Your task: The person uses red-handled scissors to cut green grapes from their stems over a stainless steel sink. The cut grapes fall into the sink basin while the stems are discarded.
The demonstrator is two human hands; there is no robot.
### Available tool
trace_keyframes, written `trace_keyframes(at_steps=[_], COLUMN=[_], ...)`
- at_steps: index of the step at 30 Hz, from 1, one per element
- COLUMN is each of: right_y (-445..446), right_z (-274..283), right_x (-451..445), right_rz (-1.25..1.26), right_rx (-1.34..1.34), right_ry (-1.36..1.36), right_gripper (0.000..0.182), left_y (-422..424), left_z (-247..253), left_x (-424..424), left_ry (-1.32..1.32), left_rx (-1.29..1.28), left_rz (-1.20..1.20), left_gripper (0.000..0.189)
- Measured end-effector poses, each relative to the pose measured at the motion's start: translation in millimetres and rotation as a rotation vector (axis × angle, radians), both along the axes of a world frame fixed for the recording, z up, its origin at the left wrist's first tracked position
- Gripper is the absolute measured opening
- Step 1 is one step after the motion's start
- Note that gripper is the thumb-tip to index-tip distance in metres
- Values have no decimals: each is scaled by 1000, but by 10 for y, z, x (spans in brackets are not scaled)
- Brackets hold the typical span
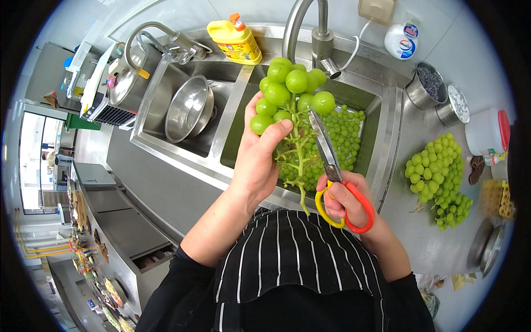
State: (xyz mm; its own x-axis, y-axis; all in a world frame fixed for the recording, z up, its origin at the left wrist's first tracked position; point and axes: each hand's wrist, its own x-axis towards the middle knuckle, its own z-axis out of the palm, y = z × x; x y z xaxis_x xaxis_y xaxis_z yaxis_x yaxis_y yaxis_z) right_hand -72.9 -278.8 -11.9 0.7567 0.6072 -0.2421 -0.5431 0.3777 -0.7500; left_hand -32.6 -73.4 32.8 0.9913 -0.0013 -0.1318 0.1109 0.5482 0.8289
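My left hand (pixel 259 155) holds a bunch of green grapes (pixel 277 93) above the right basin; its lower stem (pixel 300 166) is bare, with grapes remaining at the top. My right hand (pixel 348 199) grips scissors (pixel 330 159) with one yellow and one red handle loop. The blades look closed or nearly so, and their tips point up at the stem just under the grapes. Below, many loose green grapes (pixel 342 135) lie in the stainless steel sink basin (pixel 375 120), partly hidden by my hands and the bunch.
A metal bowl (pixel 188 110) leans in the left basin. Behind stand a faucet (pixel 321 41) and a yellow detergent jug (pixel 236 43). On the right counter lie more grape bunches (pixel 435 166), near two metal pots (pixel 427 85) and a red-lidded plastic tub (pixel 483 132). A person (pixel 50 159) stands far left.
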Motion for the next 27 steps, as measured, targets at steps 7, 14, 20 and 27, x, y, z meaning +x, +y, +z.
trace_keyframes(at_steps=[7, 14, 20, 27], right_y=[3, -119, -47, -31], right_z=[-203, -60, -35, -190], right_x=[-24, 99, 92, 63], right_rz=[-194, -283, -311, -320], right_rx=[-379, -837, -878, -751], right_ry=[-430, -812, -829, -743], right_gripper=[29, 39, 37, 34], left_y=[-42, -81, -96, -74], left_z=[64, 105, 45, 73], left_x=[-3, 1, -6, 30], left_ry=[60, -110, -168, 28], left_rx=[41, 322, 424, 133], left_rz=[-44, 7, 38, 2], left_gripper=[68, 74, 76, 68])
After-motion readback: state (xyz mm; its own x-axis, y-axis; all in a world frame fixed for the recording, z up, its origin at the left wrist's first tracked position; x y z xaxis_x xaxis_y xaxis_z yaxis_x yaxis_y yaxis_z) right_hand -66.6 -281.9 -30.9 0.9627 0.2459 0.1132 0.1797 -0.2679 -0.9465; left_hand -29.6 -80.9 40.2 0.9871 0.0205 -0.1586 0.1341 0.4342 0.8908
